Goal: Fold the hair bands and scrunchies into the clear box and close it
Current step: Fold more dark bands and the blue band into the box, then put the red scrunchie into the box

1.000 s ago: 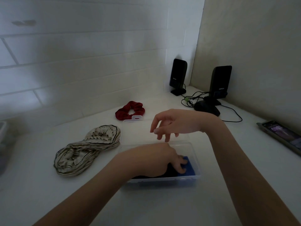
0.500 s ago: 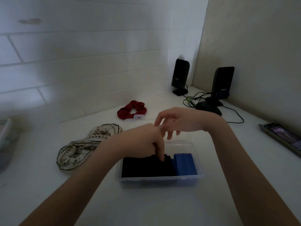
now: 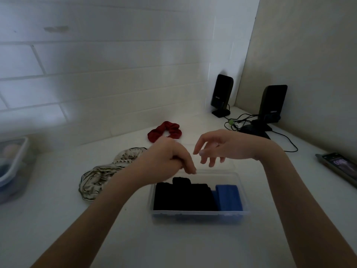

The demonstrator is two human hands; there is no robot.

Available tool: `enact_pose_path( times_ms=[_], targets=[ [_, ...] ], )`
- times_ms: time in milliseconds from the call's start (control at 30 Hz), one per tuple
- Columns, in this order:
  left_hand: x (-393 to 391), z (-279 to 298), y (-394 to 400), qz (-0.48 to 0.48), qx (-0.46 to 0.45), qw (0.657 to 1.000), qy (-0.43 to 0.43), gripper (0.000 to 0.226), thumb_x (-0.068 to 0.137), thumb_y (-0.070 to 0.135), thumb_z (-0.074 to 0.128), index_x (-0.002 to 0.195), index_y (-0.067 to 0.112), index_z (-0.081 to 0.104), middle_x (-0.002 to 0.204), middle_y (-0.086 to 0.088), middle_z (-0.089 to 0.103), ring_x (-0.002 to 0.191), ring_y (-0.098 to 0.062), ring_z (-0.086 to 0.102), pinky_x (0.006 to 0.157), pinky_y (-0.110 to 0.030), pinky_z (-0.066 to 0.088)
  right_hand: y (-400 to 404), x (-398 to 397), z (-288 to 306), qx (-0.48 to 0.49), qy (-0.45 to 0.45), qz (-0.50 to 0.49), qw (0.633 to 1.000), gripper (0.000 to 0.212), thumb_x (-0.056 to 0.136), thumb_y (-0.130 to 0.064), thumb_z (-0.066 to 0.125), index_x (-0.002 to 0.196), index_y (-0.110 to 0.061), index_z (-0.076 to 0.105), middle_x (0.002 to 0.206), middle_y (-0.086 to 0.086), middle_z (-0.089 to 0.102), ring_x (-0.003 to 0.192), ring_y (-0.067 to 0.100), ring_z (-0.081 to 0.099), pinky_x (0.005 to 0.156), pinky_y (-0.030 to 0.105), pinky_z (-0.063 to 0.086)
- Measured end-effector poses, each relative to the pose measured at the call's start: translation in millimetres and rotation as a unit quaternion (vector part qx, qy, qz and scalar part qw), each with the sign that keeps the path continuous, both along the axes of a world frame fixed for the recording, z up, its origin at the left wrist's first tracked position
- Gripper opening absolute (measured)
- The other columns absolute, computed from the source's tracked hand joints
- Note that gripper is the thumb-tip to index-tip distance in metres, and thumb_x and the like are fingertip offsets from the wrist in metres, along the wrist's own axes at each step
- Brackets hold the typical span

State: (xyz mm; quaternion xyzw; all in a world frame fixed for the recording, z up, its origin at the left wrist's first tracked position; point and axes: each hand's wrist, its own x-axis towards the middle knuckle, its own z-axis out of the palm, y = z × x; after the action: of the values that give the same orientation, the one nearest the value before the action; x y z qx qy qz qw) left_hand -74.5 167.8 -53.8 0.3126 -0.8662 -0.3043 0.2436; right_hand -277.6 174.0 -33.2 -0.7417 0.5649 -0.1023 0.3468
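Note:
A clear box (image 3: 199,214) sits in front of me on the white counter. Inside lie a folded black hair band (image 3: 183,197) on the left and a folded blue one (image 3: 229,197) on the right. My left hand (image 3: 166,157) hovers above the box's far left corner, fingers drooping, holding nothing. My right hand (image 3: 222,146) hangs beyond the box with fingers spread and empty. A cream striped hair band (image 3: 108,171) lies left of the box. A red scrunchie (image 3: 165,130) rests farther back. The clear lid behind the box is mostly hidden by my hands.
Two black speakers (image 3: 222,93) (image 3: 272,102) with cables (image 3: 243,120) stand in the back right corner. A phone (image 3: 342,167) lies at the right edge. A lidded plastic container (image 3: 11,167) sits at the far left. A white tiled wall rises behind.
My left hand lifted out of the box, leaving the black band lying inside. My right hand stayed hovering behind the box.

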Motion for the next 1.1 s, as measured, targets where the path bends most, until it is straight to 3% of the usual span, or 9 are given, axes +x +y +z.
enact_pose_path(
  times_ms=[167, 267, 400, 500, 567, 767, 867, 967, 1100],
  targets=[
    [19.5, -8.2, -25.8, 0.108, 0.041, 0.977, 0.181, 0.058, 0.061, -0.024, 0.036, 0.052, 0.022, 0.071, 0.056, -0.002, 0.070, 0.058, -0.013, 0.066, 0.052, -0.019, 0.050, -1.9, 2.7, -4.0, -0.004, 0.001, 0.004, 1.000, 0.017, 0.093, -0.029, 0.054, 0.106, -0.022, 0.062, 0.094, -0.004, 0.075, 0.083, 0.010, 0.071, 0.072, 0.024, 0.052],
    [39.1, -19.5, -54.0, 0.199, 0.027, 0.957, 0.210, 0.057, 0.065, -0.020, 0.037, 0.051, 0.023, 0.071, 0.055, -0.001, 0.069, 0.056, -0.011, 0.064, 0.054, -0.025, 0.052, -3.6, 0.8, -4.6, -0.020, -0.015, -0.009, 1.000, 0.016, 0.093, -0.028, 0.055, 0.104, -0.021, 0.063, 0.092, -0.003, 0.075, 0.080, 0.011, 0.071, 0.068, 0.024, 0.050],
    [56.5, -45.3, -99.0, 0.280, -0.007, 0.958, 0.060, 0.051, 0.072, -0.011, 0.043, 0.064, 0.031, 0.069, 0.081, -0.009, 0.072, 0.071, -0.018, 0.067, 0.064, -0.033, 0.051, -7.4, -2.2, -5.1, -0.042, -0.034, -0.033, 0.998, 0.013, 0.093, -0.026, 0.055, 0.100, -0.021, 0.064, 0.087, -0.002, 0.075, 0.075, 0.011, 0.070, 0.063, 0.022, 0.046],
    [51.3, -58.8, -118.9, 0.248, -0.012, 0.968, -0.030, 0.044, 0.075, -0.008, 0.048, 0.090, 0.029, 0.068, 0.115, -0.009, 0.063, 0.105, -0.021, 0.059, 0.087, -0.027, 0.044, -10.0, -4.6, -7.3, -0.051, -0.038, -0.041, 0.997, 0.011, 0.093, -0.027, 0.055, 0.098, -0.023, 0.064, 0.085, -0.002, 0.075, 0.074, 0.011, 0.070, 0.062, 0.023, 0.047],
    [39.5, -57.5, -124.9, 0.206, -0.028, 0.976, -0.061, 0.037, 0.082, -0.004, 0.052, 0.109, 0.017, 0.066, 0.123, -0.010, 0.060, 0.116, -0.025, 0.053, 0.097, -0.029, 0.037, -10.3, -6.5, -9.0, -0.048, -0.042, -0.042, 0.997, 0.011, 0.093, -0.027, 0.055, 0.097, -0.024, 0.064, 0.084, -0.003, 0.075, 0.073, 0.011, 0.069, 0.063, 0.024, 0.047],
    [17.5, -65.6, -152.4, 0.147, -0.011, 0.969, -0.198, 0.038, 0.084, 0.042, 0.054, 0.118, 0.025, 0.060, 0.125, -0.003, 0.060, 0.115, -0.025, 0.055, 0.099, -0.043, 0.042, -12.1, -8.8, -9.4, -0.054, -0.048, -0.045, 0.996, 0.010, 0.092, -0.028, 0.055, 0.095, -0.025, 0.064, 0.083, -0.004, 0.075, 0.071, 0.009, 0.069, 0.064, 0.026, 0.048],
    [14.1, -76.7, -155.7, 0.146, -0.004, 0.967, -0.208, 0.034, 0.086, 0.034, 0.055, 0.108, 0.010, 0.064, 0.114, -0.012, 0.063, 0.105, -0.025, 0.057, 0.087, -0.032, 0.042, -12.4, -8.1, -9.8, -0.054, -0.050, -0.044, 0.996, 0.010, 0.092, -0.027, 0.055, 0.095, -0.023, 0.064, 0.083, -0.003, 0.075, 0.071, 0.009, 0.069, 0.065, 0.027, 0.049],
    [14.6, -78.6, -155.3, 0.176, -0.052, 0.958, -0.218, 0.034, 0.088, 0.032, 0.056, 0.118, 0.017, 0.059, 0.120, -0.011, 0.058, 0.111, -0.030, 0.052, 0.093, -0.038, 0.041, -12.8, -5.8, -10.6, -0.055, -0.051, -0.045, 0.996, 0.011, 0.093, -0.027, 0.055, 0.096, -0.022, 0.064, 0.083, -0.003, 0.075, 0.071, 0.010, 0.069, 0.065, 0.029, 0.049],
    [12.9, -68.5, -146.7, 0.259, -0.148, 0.928, -0.223, 0.020, 0.087, 0.017, 0.049, 0.102, 0.019, 0.063, 0.104, -0.005, 0.060, 0.105, -0.028, 0.051, 0.088, -0.040, 0.035, -12.2, -4.6, -9.8, -0.061, -0.058, -0.042, 0.996, 0.009, 0.092, -0.025, 0.056, 0.094, -0.022, 0.065, 0.081, -0.003, 0.075, 0.071, 0.012, 0.069, 0.065, 0.031, 0.047]
  ],
)
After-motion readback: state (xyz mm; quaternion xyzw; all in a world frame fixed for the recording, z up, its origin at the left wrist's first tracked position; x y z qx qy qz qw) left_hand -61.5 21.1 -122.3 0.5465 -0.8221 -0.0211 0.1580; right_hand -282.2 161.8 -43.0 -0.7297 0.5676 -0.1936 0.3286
